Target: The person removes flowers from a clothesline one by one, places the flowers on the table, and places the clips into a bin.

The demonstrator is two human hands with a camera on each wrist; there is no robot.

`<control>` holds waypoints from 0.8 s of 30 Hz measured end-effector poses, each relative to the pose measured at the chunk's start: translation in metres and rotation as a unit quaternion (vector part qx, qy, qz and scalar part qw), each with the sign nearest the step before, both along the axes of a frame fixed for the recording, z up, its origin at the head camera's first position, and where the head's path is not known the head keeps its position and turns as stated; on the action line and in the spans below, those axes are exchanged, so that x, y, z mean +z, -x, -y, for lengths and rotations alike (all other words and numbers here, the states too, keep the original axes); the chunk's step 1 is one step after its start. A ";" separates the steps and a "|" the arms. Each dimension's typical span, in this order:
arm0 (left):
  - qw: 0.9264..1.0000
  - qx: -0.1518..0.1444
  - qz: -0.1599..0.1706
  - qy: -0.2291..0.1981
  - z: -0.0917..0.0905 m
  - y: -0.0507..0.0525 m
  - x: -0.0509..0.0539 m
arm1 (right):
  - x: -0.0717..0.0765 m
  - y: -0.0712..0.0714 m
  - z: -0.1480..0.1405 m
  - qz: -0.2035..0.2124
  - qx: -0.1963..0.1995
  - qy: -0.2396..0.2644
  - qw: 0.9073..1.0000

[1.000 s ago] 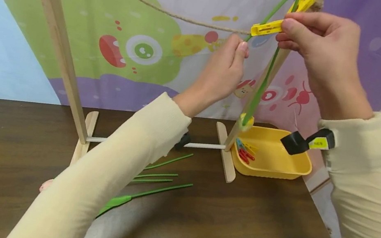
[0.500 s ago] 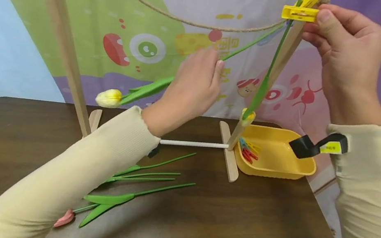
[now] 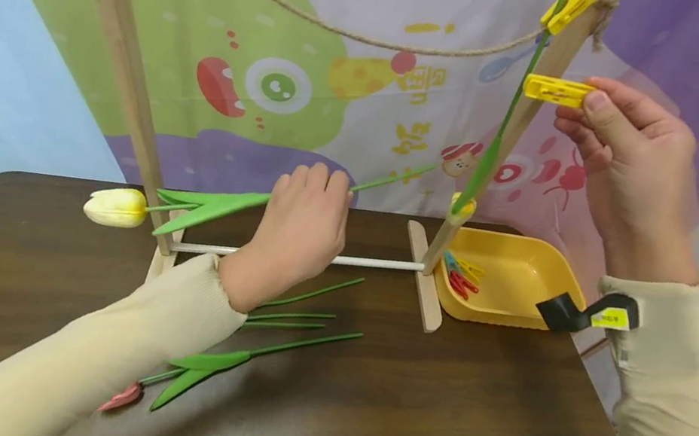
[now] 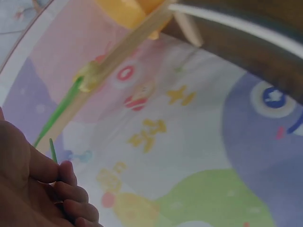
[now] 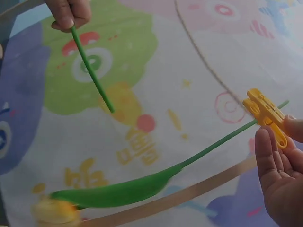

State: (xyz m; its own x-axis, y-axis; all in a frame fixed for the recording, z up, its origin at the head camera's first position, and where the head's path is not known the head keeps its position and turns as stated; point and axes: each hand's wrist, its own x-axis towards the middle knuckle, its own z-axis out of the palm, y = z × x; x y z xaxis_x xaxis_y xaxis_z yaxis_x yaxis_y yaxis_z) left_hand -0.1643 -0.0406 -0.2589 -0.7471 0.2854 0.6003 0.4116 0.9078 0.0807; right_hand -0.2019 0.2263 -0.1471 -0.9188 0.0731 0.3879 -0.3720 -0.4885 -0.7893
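Observation:
My left hand (image 3: 302,230) grips the green stem of a white-and-yellow artificial tulip (image 3: 116,206), held sideways with its bloom to the left. In the left wrist view my curled left fingers (image 4: 75,194) close round the stem, whose tip pokes out. My right hand (image 3: 632,164) pinches a yellow clothespin (image 3: 556,91) between thumb and fingers, in front of the hanging stem. A second yellow clothespin (image 3: 573,8) clamps another tulip (image 3: 483,171) to the twine rope (image 3: 377,42). That tulip hangs bloom-down along the right wooden post.
More tulips, one with a pink bloom (image 3: 122,397), lie on the brown table (image 3: 442,416), partly behind the left sleeve. A yellow basin (image 3: 512,320) holds red, yellow and blue clothespins (image 3: 462,278). A white rod (image 3: 376,263) joins the wooden stand's feet.
My left hand has moved down and left from the rope, taking the tulip along. My right hand has shifted right and then down with its clothespin, and the rope hangs freely there.

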 end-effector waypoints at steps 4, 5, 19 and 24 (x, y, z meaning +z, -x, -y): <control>1.000 0.013 -0.018 0.007 0.010 -0.005 -0.020 | -0.023 0.000 -0.006 0.015 0.017 0.009 1.000; 1.000 0.016 -0.020 0.009 0.013 -0.006 -0.024 | -0.029 0.000 -0.008 0.021 0.019 0.007 1.000; 0.998 0.058 -0.015 0.017 0.044 -0.028 -0.078 | -0.099 -0.003 -0.043 0.092 0.021 -0.095 0.991; 0.998 0.066 0.002 0.015 0.045 -0.036 -0.092 | -0.123 0.001 -0.055 0.125 0.038 -0.098 0.987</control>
State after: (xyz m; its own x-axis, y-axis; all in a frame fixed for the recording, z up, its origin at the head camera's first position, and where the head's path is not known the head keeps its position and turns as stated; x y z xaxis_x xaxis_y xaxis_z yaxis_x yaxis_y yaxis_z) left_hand -0.1287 -0.0856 -0.3510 -0.7824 0.2013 0.5893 0.2872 0.9563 0.0548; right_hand -0.2034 0.2817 -0.2700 -0.9875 -0.0538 0.1482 -0.1218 -0.3366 -0.9337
